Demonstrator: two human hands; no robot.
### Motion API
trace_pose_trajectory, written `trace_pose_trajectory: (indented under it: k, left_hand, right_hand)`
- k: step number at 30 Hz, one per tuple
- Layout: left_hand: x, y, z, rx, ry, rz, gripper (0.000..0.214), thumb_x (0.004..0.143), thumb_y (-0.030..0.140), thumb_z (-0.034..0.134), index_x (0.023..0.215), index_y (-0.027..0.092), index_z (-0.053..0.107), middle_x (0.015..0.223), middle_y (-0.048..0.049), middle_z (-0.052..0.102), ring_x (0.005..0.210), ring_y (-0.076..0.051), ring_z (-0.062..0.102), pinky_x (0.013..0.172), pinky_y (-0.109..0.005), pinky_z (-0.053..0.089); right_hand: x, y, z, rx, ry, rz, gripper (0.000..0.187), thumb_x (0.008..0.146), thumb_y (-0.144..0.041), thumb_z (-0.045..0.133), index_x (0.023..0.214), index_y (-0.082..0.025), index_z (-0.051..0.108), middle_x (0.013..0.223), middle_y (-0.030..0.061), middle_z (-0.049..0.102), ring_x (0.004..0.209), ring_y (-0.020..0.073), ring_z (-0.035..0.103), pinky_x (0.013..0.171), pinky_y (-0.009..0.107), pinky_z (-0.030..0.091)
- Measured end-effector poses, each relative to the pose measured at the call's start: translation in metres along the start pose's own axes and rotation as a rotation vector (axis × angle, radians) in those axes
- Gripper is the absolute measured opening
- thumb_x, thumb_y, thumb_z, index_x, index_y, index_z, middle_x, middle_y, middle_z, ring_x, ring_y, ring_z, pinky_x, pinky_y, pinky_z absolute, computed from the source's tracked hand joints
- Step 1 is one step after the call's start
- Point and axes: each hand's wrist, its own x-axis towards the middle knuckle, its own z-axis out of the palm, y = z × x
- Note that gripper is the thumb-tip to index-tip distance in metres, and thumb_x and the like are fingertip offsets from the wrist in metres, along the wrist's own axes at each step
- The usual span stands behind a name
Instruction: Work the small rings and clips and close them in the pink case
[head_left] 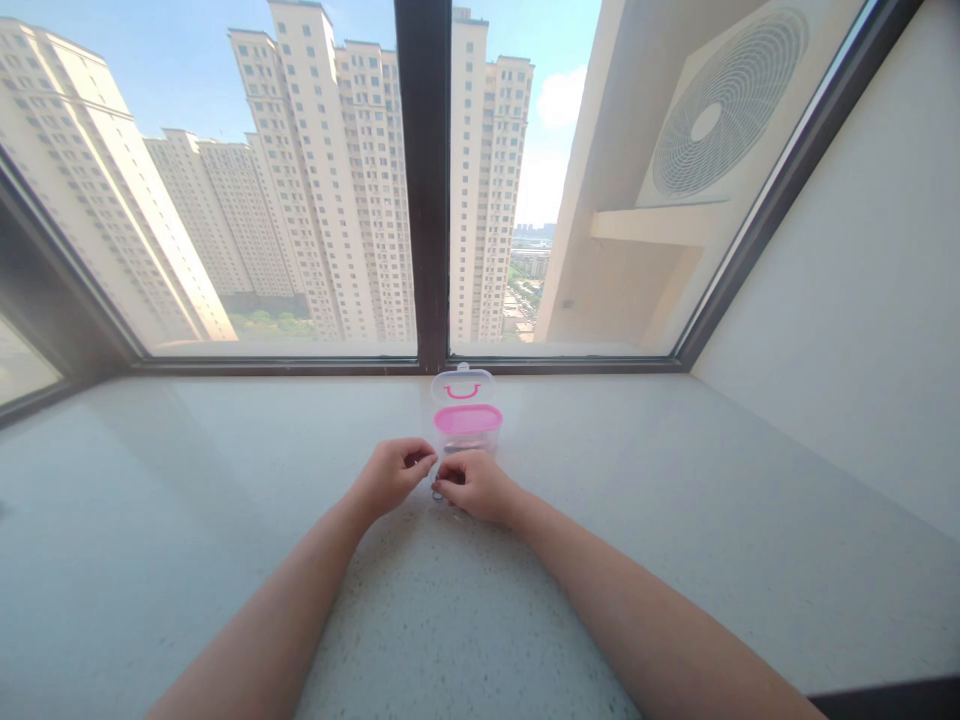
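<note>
A small clear plastic box (491,440) with a pink inner tray (469,419) stands on the pale sill, just beyond my hands. Its clear lid (442,385), which carries a pink handle (462,392), is tipped open toward the window. Dark, slim items show dimly through the box's front wall. My right hand (480,487) is in front of the box, its fingers pinched on a small metal ring (437,495). Close by on the left, my left hand (397,472) has thumb and forefinger pressed together; what they hold, if anything, is too small to make out.
The speckled sill (465,620) runs up to a dark window frame (431,200) behind the box. A white wall (847,330) bounds the right side. Tall buildings and an air-conditioner unit (727,105) are outside the glass.
</note>
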Motion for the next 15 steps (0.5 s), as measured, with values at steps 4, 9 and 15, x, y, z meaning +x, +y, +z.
trace_pose_trajectory:
  k: [4,9,15]
  left_hand:
    - [-0.0004,0.0009,0.0000,-0.010,0.010,0.001,0.023,0.078,0.031,0.050,0.074,0.014,0.066,0.061,-0.0009,0.062,0.056,-0.012,0.052,0.052,-0.021,0.038]
    - [-0.0001,0.0012,-0.0004,-0.005,0.006,0.003,0.023,0.078,0.031,0.050,0.074,0.014,0.066,0.061,-0.0011,0.063,0.057,-0.012,0.052,0.053,-0.021,0.039]
    - [0.0000,0.0016,-0.0004,-0.011,0.006,0.001,0.023,0.077,0.030,0.050,0.074,0.014,0.066,0.062,-0.0011,0.063,0.057,-0.012,0.052,0.054,-0.021,0.039]
  right_hand:
    - [-0.0005,-0.0008,-0.0004,-0.007,-0.004,0.008,0.013,0.074,-0.016,0.057,0.062,-0.014,0.058,0.052,-0.0021,0.056,0.048,0.0079,0.047,0.050,0.020,0.034]
    - [-0.0007,-0.0010,-0.0005,-0.018,0.000,0.004,0.013,0.074,-0.016,0.057,0.062,-0.014,0.058,0.053,-0.0024,0.056,0.048,0.0076,0.047,0.050,0.020,0.033]
    - [-0.0005,-0.0012,-0.0004,-0.021,0.002,-0.003,0.013,0.074,-0.017,0.057,0.061,-0.014,0.057,0.052,-0.0025,0.055,0.048,0.0076,0.047,0.050,0.020,0.033]
